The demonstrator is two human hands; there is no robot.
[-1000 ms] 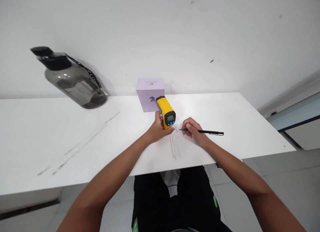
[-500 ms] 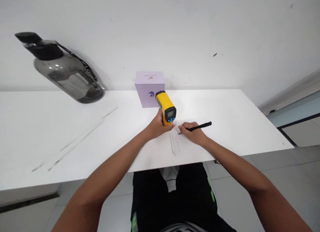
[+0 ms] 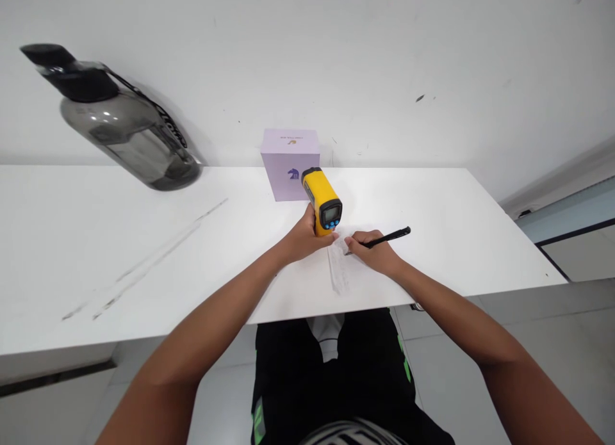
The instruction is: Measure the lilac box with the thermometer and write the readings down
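Wrapping its fingers round a yellow-and-black, pistol-shaped device (image 3: 320,187), the left hand (image 3: 306,236) is holding it beside a narrow, whitish paper strip (image 3: 338,273) near the front edge of the white bench (image 3: 461,240). The right hand (image 3: 376,251) is pinching a slim black pen (image 3: 393,235) over the strip; bracing that paper should be helping.

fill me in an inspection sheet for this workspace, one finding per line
Surface: white table, dark streaks on its left part
Job's things: yellow handheld device, black pen, paper with faint marks
Clutter: purple box behind the device; grey bottle at left
Hands: left hand holds the device; right hand holds the pen, tip at the paper
Cables: nothing seen
Surroundings: marked white wall, tiled floor
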